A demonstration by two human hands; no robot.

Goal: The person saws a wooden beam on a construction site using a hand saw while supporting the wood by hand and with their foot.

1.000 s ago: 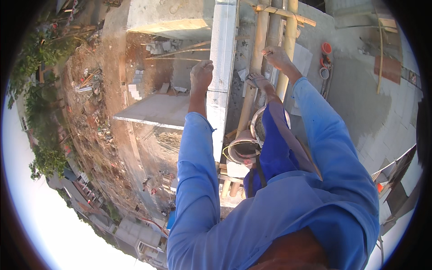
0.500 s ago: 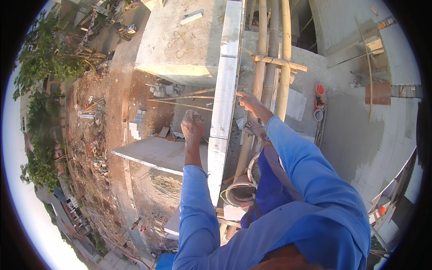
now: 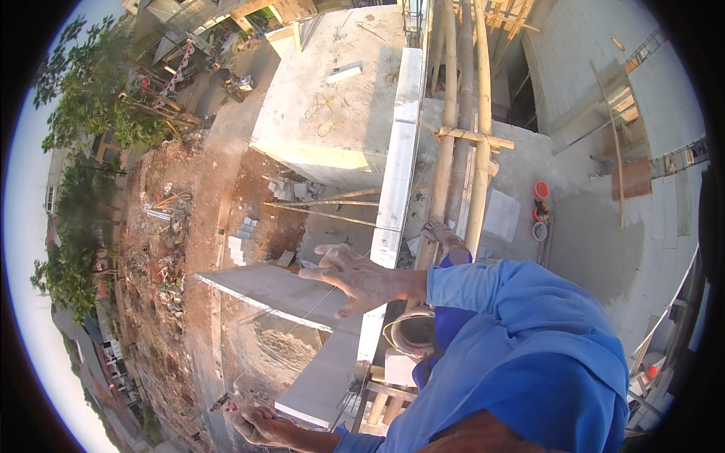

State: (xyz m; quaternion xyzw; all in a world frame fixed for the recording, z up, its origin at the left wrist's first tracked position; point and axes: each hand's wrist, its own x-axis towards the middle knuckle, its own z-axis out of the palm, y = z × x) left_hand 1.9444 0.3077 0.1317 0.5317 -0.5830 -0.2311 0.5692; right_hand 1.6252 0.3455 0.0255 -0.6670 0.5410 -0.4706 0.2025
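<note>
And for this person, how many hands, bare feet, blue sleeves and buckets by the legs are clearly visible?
Hands, left hand and right hand: 2
Bare foot: 1
Blue sleeves, left sleeve and right sleeve: 2
Bucket: 1
Total: 6

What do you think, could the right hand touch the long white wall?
Probably yes: the right hand looks empty and is held out across the white wall; nothing visible blocks the way, though the height between is hard to judge.
</note>
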